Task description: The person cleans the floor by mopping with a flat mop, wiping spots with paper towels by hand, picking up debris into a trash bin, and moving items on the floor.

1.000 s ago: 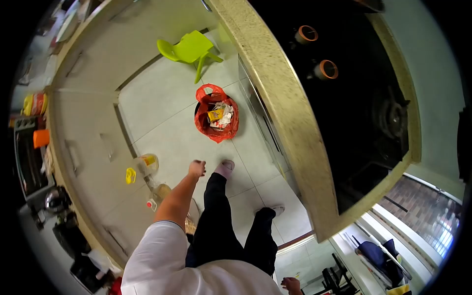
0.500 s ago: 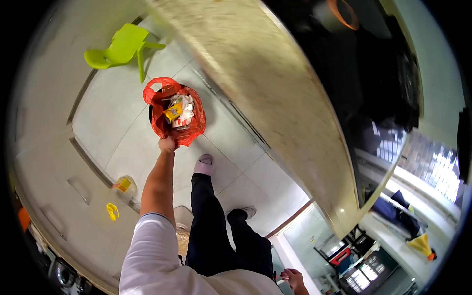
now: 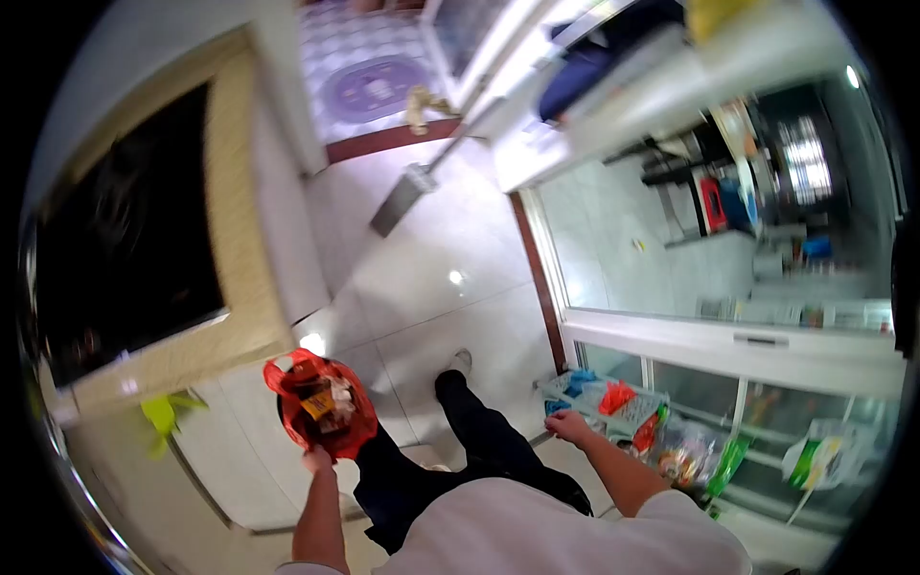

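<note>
My left hand [image 3: 319, 458] is closed on the near rim of a trash bin [image 3: 286, 422] lined with a red plastic bag [image 3: 360, 422]. Bunched red plastic stands up at the bin's far side. Inside lie crumpled white waste and a yellow wrapper [image 3: 319, 404]. The bin hangs off the floor beside my left leg. Off to the right, my right hand [image 3: 569, 427] is held out at my side, close to a rack of bags. Its fingers are small and blurred, so their grip is unclear.
A counter [image 3: 235, 182] with a black cooktop is at left, a green chair [image 3: 165, 418] below it. A long-handled mop [image 3: 404, 196] leans across the floor ahead. A purple mat [image 3: 379, 88] lies beyond a doorsill. Right are a sliding glass door [image 3: 671, 331] and the rack [image 3: 632, 410].
My view has swung right, bringing the mop, doorway and rack into sight. The bin has travelled along in my left hand. My right hand now shows farther out from my body.
</note>
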{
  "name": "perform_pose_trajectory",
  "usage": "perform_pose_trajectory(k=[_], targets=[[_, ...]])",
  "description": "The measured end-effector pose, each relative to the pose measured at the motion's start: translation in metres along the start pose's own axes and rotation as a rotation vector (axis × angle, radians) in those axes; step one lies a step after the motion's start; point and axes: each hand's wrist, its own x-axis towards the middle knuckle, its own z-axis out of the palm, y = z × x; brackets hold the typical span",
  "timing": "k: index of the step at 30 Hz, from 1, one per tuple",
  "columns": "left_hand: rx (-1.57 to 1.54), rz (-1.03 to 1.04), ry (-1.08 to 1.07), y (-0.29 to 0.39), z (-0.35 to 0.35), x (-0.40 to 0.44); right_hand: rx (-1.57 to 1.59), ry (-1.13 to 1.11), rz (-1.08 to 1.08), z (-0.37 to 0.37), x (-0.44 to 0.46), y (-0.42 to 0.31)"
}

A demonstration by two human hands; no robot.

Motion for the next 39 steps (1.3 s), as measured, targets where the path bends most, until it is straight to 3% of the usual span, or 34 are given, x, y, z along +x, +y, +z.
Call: perform_pose_trajectory(k=[1,3,7,8,12,13,15,18,22,24,25,27,28,30,32,33,35,36,37,39], targets=[[-0.055,-0.071,-0.101,0.063,-0.014,-0.058,0.135,-0.01,0.006,-0.018,0.004,0.016],[-0.062,-0.062,-0.148,0.126,-0.001,-0.114,0.337,0.001,0.015,-0.033,0.009,0.048],[0.039,0.177,-0.318,0.236,0.055,-0.184,0.577,0.134,0.074,-0.061,-0.001,0.096],[0.042,0.228,-0.307,0.25,0.026,-0.221,0.558,0.119,0.109,-0.067,-0.026,0.11],[0.123,0.58,-0.497,0.373,0.066,-0.33,0.492,0.155,0.108,-0.081,0.0,0.139],[0.152,0.566,-0.585,0.388,0.084,-0.34,0.601,0.103,0.087,-0.088,0.006,0.135],[0.251,0.815,-0.547,0.405,0.116,-0.321,0.75,0.021,0.023,-0.12,0.003,0.081],[0.3,0.979,-0.575,0.481,0.136,-0.406,0.867,-0.007,-0.114,-0.169,0.011,0.009],[0.331,1.002,-0.722,0.552,0.177,-0.464,0.916,0.05,-0.224,-0.232,0.009,-0.05],[0.35,1.021,-0.795,0.591,0.196,-0.495,0.927,0.136,-0.151,-0.266,0.017,-0.063],[0.333,1.157,-0.792,0.596,0.231,-0.485,1.072,0.159,-0.154,-0.275,0.03,-0.063],[0.367,1.175,-0.921,0.633,0.231,-0.53,0.78,0.424,-0.09,-0.296,0.067,-0.054],[0.421,1.068,-1.031,0.651,0.241,-0.543,0.813,0.517,-0.051,-0.306,0.083,-0.05],[0.383,0.93,-1.169,0.691,0.238,-0.584,1.243,0.403,-0.021,-0.333,0.1,-0.046],[0.264,1.056,-1.069,0.737,0.271,-0.588,1.519,0.321,0.004,-0.381,0.092,-0.061],[0.147,1.183,-1.0,0.767,0.263,-0.603,1.516,0.311,0.009,-0.396,0.113,-0.057],[-0.139,1.408,-0.776,0.829,0.254,-0.625,1.92,0.089,-0.045,-0.421,0.175,-0.044],[-0.323,1.511,-0.743,0.857,0.27,-0.603,1.961,0.025,-0.015,-0.435,0.2,-0.044],[-0.465,1.516,-0.717,0.887,0.252,-0.624,1.953,0.0,-0.004,-0.45,0.23,-0.043],[-0.638,1.587,-0.434,0.939,0.236,-0.664,2.079,-0.026,0.146,-0.485,0.305,-0.039]])
